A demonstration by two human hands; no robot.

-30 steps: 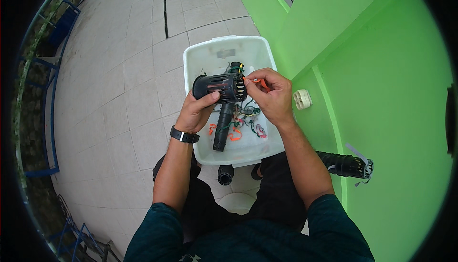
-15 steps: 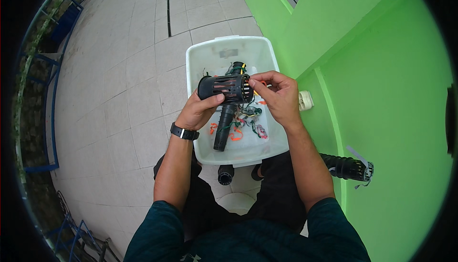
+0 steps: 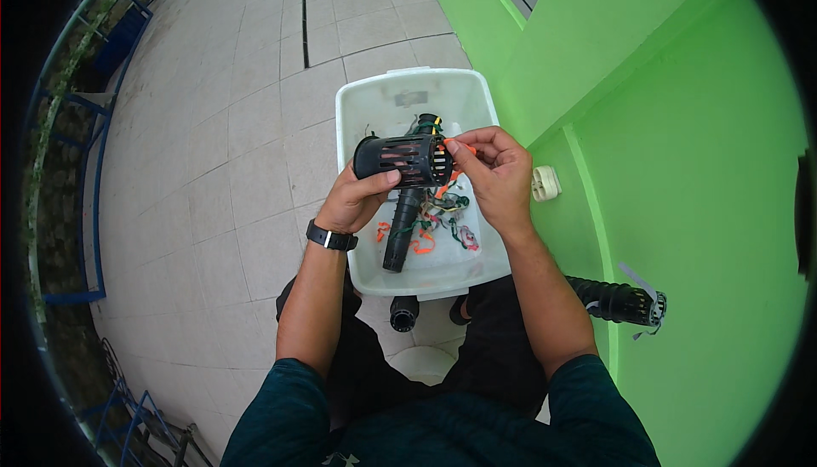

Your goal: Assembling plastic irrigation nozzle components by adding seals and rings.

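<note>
My left hand (image 3: pixel 353 199) is wrapped round a black slotted net pot (image 3: pixel 398 161), which lies on its side above the bin with its slatted base toward the right. At that base my right hand (image 3: pixel 496 173) pinches an orange strip (image 3: pixel 460 149) between thumb and fingers. The strip seems to pass through the slots, but the fingers partly hide it. Below them is a white plastic bin (image 3: pixel 366 284). It holds a black ribbed tube (image 3: pixel 400 242) and a tangle of coloured strips (image 3: pixel 447 205) in orange, green and pink.
On the floor between my feet lies another black tube (image 3: pixel 403 314). A stack of black net pots (image 3: pixel 625 301) tied with a grey strip is at the right. A green wall (image 3: pixel 681 169) with a white socket (image 3: pixel 545 184) runs close along the right, and a blue railing (image 3: pixel 92 212) stands far left.
My right hand has drawn slightly outward from the pot's base, and more of the orange strip shows at its fingers. The left hand still holds the pot in nearly the same place.
</note>
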